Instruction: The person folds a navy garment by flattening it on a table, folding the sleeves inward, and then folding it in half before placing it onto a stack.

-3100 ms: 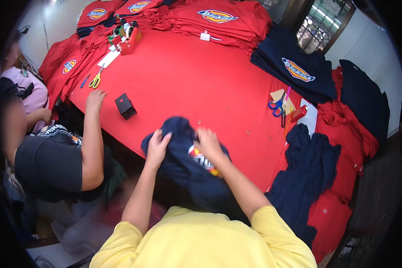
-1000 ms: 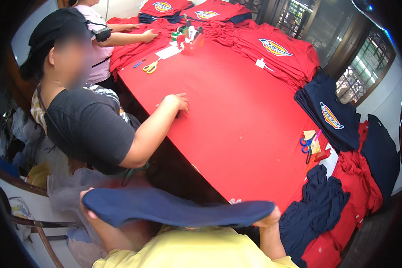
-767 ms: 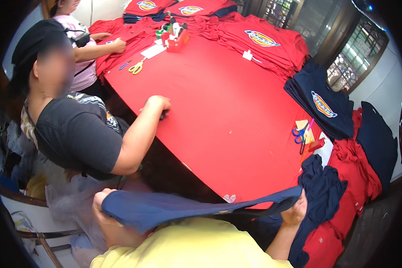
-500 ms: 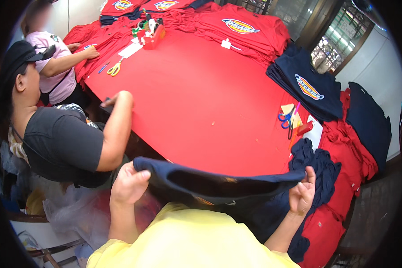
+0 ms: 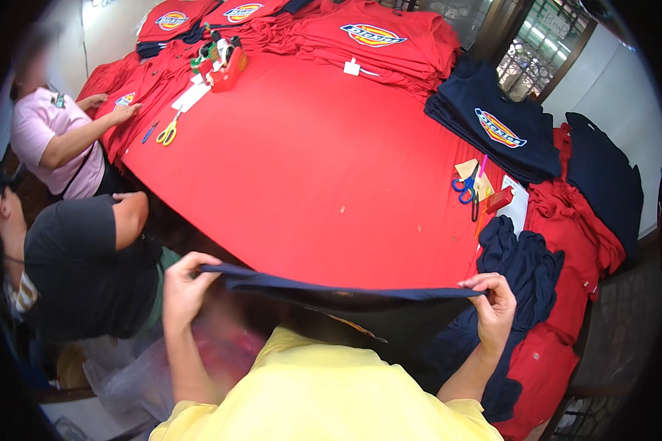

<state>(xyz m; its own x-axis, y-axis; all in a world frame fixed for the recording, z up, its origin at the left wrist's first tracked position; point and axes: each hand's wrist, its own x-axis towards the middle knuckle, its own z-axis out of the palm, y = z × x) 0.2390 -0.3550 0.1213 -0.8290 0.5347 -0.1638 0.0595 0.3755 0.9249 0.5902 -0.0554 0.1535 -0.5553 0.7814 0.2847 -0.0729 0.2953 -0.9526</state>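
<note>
Worktop: red-covered, widest item in view. Navy garment: stretched between both hands at the worktop's near edge, upper edge nearly straight — body hanging below, dark. Red shirt stack: far side. Folded navy shirts: right side, logo up. Left hand: grip clamped on garment's left end. Right hand: grip clamped on its right end — crumpled navy cloth beyond. Blue-handled scissors: right side.

Yellow-handled scissors lie beside a slim blue tool, near white paper.
</note>
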